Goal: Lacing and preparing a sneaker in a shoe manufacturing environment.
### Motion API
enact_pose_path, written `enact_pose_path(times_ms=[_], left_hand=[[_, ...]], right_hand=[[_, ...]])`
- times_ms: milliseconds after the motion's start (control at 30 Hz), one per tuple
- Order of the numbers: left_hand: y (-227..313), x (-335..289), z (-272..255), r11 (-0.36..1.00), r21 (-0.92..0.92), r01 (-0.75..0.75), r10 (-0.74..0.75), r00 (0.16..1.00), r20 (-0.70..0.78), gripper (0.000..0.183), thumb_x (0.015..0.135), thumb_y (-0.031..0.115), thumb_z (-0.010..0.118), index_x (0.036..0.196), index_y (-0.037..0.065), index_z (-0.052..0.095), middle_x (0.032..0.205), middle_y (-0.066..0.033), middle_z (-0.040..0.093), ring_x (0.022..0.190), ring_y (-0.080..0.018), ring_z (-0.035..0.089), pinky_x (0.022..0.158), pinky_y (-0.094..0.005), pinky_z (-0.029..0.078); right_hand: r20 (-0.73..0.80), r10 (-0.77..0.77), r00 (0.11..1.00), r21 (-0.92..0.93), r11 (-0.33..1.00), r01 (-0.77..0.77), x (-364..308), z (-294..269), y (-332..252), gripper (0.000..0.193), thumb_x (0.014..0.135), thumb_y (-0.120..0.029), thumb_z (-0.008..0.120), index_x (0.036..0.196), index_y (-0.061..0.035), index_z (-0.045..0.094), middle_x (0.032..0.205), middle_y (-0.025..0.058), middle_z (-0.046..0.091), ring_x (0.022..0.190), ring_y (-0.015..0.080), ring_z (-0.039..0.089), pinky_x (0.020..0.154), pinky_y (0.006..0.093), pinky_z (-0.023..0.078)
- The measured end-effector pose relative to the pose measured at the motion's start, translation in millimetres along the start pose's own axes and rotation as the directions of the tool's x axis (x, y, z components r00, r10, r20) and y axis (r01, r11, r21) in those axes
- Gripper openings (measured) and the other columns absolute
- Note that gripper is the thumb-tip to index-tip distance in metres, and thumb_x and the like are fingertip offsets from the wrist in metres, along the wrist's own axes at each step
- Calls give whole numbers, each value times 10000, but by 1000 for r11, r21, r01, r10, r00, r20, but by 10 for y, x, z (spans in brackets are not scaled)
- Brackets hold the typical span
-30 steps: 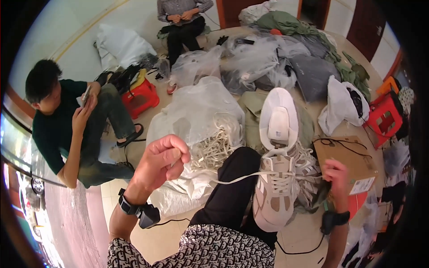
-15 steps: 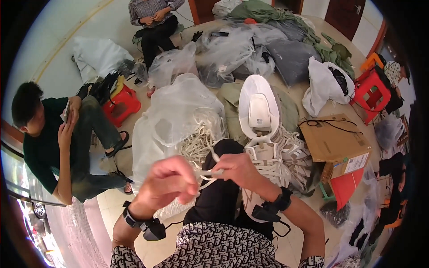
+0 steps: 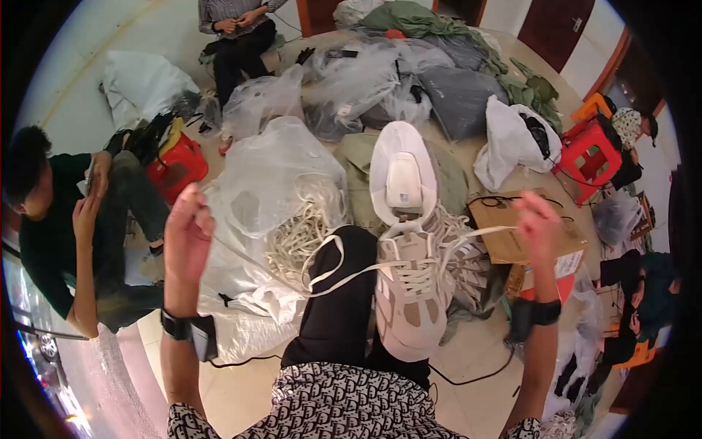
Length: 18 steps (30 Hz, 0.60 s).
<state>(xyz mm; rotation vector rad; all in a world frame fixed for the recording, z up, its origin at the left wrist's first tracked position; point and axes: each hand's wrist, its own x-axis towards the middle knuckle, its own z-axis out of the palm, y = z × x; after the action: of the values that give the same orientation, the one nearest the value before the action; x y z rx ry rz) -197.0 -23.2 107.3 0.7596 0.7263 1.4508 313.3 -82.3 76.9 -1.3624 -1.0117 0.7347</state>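
Note:
A white and beige sneaker [image 3: 413, 322] rests at my knees, its toe toward me and its tongue raised at the far end. A cream shoelace [image 3: 351, 278] is threaded across its front. One length runs left in a loose loop over my dark trouser leg, up to my left hand [image 3: 188, 241], whose fingers are pinched on it. The other length stretches right to my right hand [image 3: 540, 227], closed on it and slightly blurred. Both hands are raised, wide apart, on either side of the shoe.
Left of the shoe, a heap of loose laces [image 3: 296, 241] lies on a clear plastic bag [image 3: 270, 172]. More sneakers [image 3: 468, 256] sit to the right, beside a cardboard box [image 3: 501, 238]. A seated person [image 3: 58, 234] holds a phone at the left; stuffed bags [image 3: 380, 80] lie behind.
My hands have moved from close together left of the shoe to far apart, drawing the lace lengths out to both sides. The view has shifted slightly to the right.

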Motion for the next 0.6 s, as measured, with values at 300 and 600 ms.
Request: enact_pose_path(times_ms=[300,600], left_hand=[[467,358,-1324,964,-201,-176,164,984,-76,188,897,64,474,1063,-21,462,872,-56,509,662,-92,454,603,-214,405],[848,92,-2413,954,116,-276,300,881,-365,144,899,68,478,1016,-16,474,754,-20,466,619,-86,425,565,-178,376]], right_hand=[[-300,188,935,512,859,-8,-240,-2511,460,331,875,-78,479,1198,-9,448,921,44,588,638,48,466,480,165,375],[-353,379,855,534,832,-149,-108,-2534,1019,120,861,-134,531,882,-21,567,717,8,551,577,66,483,467,162,354]])
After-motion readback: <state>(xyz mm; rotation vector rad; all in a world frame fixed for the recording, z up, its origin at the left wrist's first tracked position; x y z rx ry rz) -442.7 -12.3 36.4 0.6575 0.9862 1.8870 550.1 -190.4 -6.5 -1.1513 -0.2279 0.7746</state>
